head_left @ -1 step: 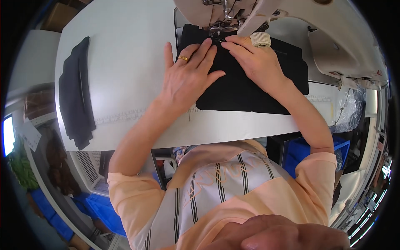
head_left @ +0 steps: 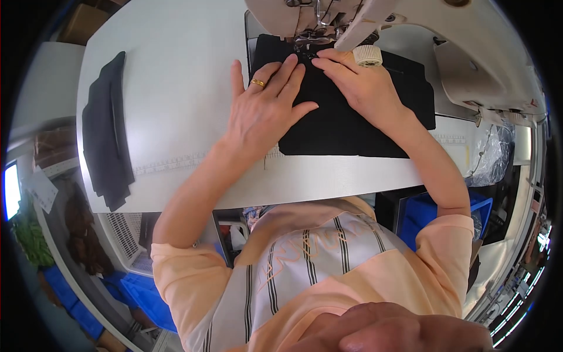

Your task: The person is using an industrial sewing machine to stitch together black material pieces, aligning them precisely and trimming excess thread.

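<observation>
A black fabric piece lies flat under the needle and presser foot of a sewing machine. My left hand, with a gold ring on one finger, rests flat on the fabric's left part. Its fingers are spread and the fingertips reach close to the presser foot. On the other side of the foot, my right hand has its fingers drawn together, gripping the fabric near the needle. The fingertips partly hide the cloth there.
A stack of dark fabric pieces lies at the table's left. A printed ruler scale runs along the white tabletop. Clear plastic wrap sits at the right edge. Blue crates and a white basket stand below.
The black fabric has shifted very slightly, its near edge now a little farther from me. Both hands stay in almost the same place.
</observation>
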Demonstrator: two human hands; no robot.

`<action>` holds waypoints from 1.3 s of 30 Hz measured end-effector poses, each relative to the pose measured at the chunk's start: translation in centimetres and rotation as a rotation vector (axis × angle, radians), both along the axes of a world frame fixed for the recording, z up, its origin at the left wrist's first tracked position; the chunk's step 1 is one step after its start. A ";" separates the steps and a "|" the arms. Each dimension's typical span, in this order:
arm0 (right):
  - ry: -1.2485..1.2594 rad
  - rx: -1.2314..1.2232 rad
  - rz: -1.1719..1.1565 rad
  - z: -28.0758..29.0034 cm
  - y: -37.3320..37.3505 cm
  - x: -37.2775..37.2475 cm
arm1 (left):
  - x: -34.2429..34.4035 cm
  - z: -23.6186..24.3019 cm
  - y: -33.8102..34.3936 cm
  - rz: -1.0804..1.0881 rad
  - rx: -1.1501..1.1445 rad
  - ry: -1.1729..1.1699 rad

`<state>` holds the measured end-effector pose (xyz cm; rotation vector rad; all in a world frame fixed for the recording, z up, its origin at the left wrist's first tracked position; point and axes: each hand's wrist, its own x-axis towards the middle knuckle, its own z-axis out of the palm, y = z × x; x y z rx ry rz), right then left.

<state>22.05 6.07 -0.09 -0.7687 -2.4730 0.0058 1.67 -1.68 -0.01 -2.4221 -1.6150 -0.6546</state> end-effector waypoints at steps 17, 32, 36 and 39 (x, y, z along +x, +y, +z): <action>-0.096 0.072 -0.030 0.7 -1.0 -0.6 | -0.5 0.6 -0.1 0.085 0.062 0.034; -0.109 0.024 -0.081 0.4 -1.9 -1.0 | -0.9 0.5 0.2 -0.013 -0.039 0.046; -0.112 0.056 -0.046 0.5 -1.8 -1.1 | -1.0 0.4 0.1 -0.012 -0.045 0.042; -0.105 0.036 -0.035 0.5 -1.6 -1.2 | -1.0 0.4 0.2 -0.015 -0.051 0.025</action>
